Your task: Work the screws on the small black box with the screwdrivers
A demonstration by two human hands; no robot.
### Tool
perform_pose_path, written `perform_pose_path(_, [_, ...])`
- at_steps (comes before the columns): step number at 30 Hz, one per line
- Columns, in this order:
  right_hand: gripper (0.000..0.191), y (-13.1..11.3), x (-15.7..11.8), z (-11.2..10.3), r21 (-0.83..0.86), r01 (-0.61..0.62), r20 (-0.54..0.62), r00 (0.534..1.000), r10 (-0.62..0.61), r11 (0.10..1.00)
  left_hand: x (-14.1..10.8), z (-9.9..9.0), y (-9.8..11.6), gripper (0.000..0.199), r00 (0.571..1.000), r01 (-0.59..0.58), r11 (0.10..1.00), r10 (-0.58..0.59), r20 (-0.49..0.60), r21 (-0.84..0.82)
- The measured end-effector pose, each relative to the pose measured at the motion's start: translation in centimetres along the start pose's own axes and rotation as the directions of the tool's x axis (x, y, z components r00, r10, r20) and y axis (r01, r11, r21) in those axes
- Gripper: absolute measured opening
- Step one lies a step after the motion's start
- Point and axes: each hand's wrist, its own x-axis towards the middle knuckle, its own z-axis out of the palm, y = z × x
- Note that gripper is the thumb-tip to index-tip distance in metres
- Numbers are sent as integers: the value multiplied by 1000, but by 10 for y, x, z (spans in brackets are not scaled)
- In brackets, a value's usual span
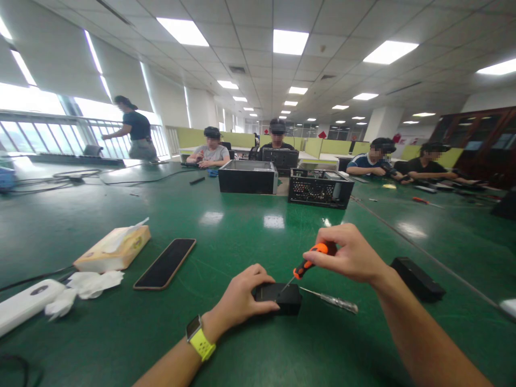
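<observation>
A small black box-shaped device [288,305] lies on the green table, with my left hand [245,295] gripping its left end between thumb and fingers. My right hand [349,252] is closed around the orange and black handle of a screwdriver [310,260]. The screwdriver slants down to the left, its tip at the top face of the device. Whether the tip sits in a screw is too small to tell. Just right of the device lies a second screwdriver with a clear handle [341,303]. Another black block-shaped device [417,278] rests beyond my right forearm.
A phone [166,264], a tissue pack [115,250], crumpled tissues [91,284] and a white device [30,303] lie at left. Farther back stand two computer cases, one closed-sided [248,178] and one perforated [320,188]. An orange screwdriver [423,201] lies far right. Several people sit around the table.
</observation>
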Motion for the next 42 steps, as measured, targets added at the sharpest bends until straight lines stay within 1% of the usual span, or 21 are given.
perform_pose_path(2, [39,-6,1,4,49,14,-4,1000,-14,999,0,0,-1,40,1000,-5,1000,5,2,1])
perform_pose_path(5, [40,-10,2,8,45,19,-6,1000,-19,999,0,1,-2,41,1000,-14,1000,14,2,1])
perform_pose_path(12, [42,-1,2,9,32,-16,7,1000,15,999,0,0,-1,42,1000,-14,1000,14,-4,15])
perform_pose_path(21, [42,-2,3,10,27,15,7,1000,-15,1000,0,-1,0,42,1000,-15,1000,15,-1,17])
perform_pose_path(26, [41,-2,3,9,63,5,13,1000,-5,998,0,0,0,42,1000,-10,1000,10,-1,22])
perform_pose_path(42, [42,2,2,10,22,13,17,1000,-13,1000,0,-1,1,42,1000,-3,1000,3,6,20])
